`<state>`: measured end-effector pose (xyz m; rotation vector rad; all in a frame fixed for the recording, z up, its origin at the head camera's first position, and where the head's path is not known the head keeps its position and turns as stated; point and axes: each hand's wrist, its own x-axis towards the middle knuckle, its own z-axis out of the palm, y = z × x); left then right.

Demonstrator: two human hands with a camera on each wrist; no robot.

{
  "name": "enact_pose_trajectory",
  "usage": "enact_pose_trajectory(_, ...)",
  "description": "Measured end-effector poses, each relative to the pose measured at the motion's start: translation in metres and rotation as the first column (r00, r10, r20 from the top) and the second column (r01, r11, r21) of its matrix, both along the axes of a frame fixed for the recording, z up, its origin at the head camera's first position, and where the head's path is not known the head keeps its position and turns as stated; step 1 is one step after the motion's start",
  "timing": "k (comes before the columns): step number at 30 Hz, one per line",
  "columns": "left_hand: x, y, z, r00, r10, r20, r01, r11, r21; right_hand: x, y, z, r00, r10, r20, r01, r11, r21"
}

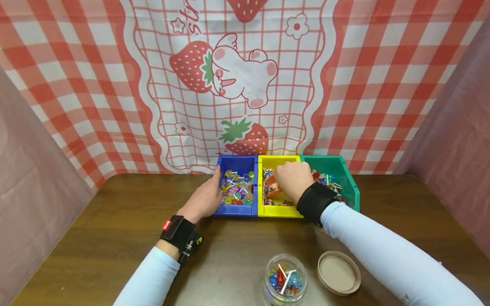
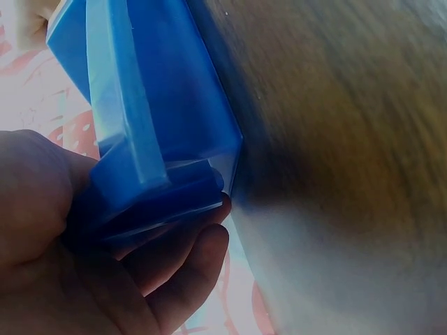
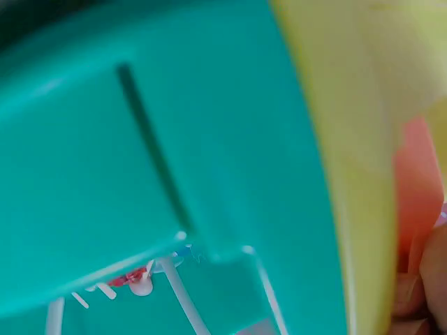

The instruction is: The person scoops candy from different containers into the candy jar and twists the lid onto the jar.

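My left hand (image 1: 203, 198) grips the outer left wall of the blue bin (image 1: 236, 210); in the left wrist view its fingers (image 2: 192, 276) curl round the bin's edge. Clear-wrapped lollipops (image 1: 236, 190) in mixed colours lie in that bin. My right hand (image 1: 295, 178) reaches down into the yellow bin (image 1: 281, 212), knuckles up. It holds an orange scoop-like piece (image 1: 271, 186), which also shows orange in the right wrist view beside the fingertips (image 3: 408, 296). Striped lollipops (image 1: 267, 173) lie around it. The right wrist crosses the front of the green bin (image 1: 354, 190).
The three bins stand side by side at the table's back. In front, an uncovered clear jar (image 1: 284, 300) holds colourful candies and white sticks. Its round lid (image 1: 338, 273) lies to the right, under the right forearm's side. A checkered strawberry cloth (image 1: 358, 85) hangs behind the brown table (image 1: 131, 221).
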<state>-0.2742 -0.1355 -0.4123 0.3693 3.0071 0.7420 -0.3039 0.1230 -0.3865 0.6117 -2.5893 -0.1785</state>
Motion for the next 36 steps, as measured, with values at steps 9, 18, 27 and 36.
enact_pose_trajectory(9, 0.001, 0.006, 0.0, 1.0, -0.009, 0.014, 0.009, 1.0, -0.001, -0.004, 0.001, -0.004, 0.982, 0.065, -0.176, -0.058, 0.997, 0.048)
enact_pose_trajectory(18, -0.001, 0.006, 0.005, 0.999, 0.02, 0.035, -0.02, 1.0, -0.003, -0.019, 0.013, 0.004, 0.983, -0.104, 0.15, 0.118, 0.99, -0.083)
enact_pose_trajectory(27, -0.001, 0.0, 0.004, 0.999, 0.014, 0.032, -0.013, 1.0, -0.013, -0.018, 0.011, 0.004, 0.954, -0.076, 0.29, 0.101, 0.992, -0.071)
enact_pose_trajectory(36, -0.002, -0.001, 0.002, 0.999, 0.01, 0.031, -0.01, 1.0, -0.005, -0.011, 0.014, 0.015, 0.922, -0.104, 0.373, 0.145, 0.986, -0.082)
